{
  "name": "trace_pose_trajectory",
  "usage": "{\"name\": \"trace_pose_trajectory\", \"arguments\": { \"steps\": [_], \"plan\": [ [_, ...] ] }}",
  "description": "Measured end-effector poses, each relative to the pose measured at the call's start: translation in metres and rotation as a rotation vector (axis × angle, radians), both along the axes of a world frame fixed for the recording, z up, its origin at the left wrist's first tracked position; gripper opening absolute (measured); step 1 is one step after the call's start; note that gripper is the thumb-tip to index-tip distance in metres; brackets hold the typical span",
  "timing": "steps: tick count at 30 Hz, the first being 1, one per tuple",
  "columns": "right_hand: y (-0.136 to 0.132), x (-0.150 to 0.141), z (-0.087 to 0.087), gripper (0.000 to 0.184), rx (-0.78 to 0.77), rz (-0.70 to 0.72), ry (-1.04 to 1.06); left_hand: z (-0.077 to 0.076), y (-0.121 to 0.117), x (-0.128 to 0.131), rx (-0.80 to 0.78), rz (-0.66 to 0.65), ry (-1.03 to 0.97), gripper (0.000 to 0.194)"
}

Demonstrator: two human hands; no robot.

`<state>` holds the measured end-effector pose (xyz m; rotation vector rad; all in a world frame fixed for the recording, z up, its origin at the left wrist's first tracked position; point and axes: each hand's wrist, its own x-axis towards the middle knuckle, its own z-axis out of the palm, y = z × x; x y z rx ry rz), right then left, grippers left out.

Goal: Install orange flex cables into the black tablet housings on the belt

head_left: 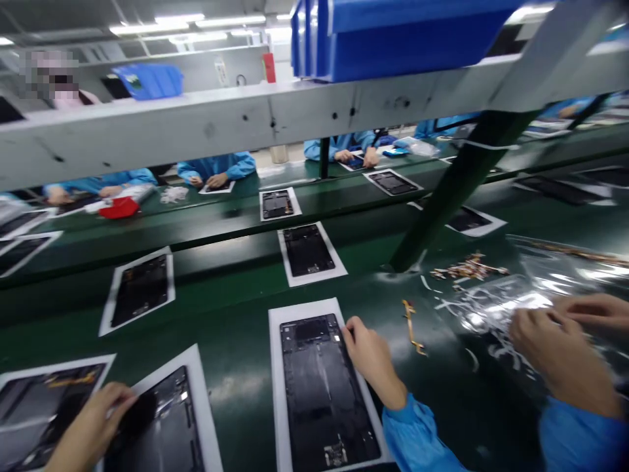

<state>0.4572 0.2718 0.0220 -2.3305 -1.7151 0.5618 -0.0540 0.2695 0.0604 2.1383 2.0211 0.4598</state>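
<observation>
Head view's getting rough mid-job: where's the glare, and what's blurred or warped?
In the head view, the overhead lights throw white glare on the clear plastic bag; the right hand looks slightly soft, likely motion blur; the grey overhead beam looks slanted and stretched by the wide view; the black device back panel stays fairly sharp.

Matt black tablet housing (319, 393), smooth white paper sheet (278, 393), glossy clear plastic bag (496, 308), semi-gloss green workbench (236, 367), blue cloth sleeve (415, 436), painted grey metal beam (196, 124), shiny blue plastic bin (417, 39)
</observation>
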Motion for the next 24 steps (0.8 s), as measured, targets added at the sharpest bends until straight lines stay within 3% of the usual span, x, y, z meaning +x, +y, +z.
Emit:
{"name": "trace_pose_trajectory", "arguments": {
  "steps": [4,8,13,20,24],
  "plan": [
    [0.003,0.003,-0.011,0.017,-0.018,0.042,0.034,-0.020,0.012,-0.015,0.031,0.050,-0.068,0.073],
    [0.003,0.011,-0.019,0.016,-0.051,0.075,0.071,-0.028,0.012,-0.021,-0.046,0.040,-0.062,0.064],
    [0.005,0.015,-0.021,0.022,-0.094,0.097,0.101,-0.024,0.021,-0.013,-0.038,0.023,-0.051,0.050],
    [0.007,0.015,-0.024,0.025,-0.108,0.090,0.127,-0.018,0.053,0.000,0.009,-0.003,-0.039,0.036],
    [0.006,0.016,-0.027,0.025,-0.071,0.093,0.136,-0.015,0.067,0.020,0.073,0.023,-0.061,0.029]
  ]
}}
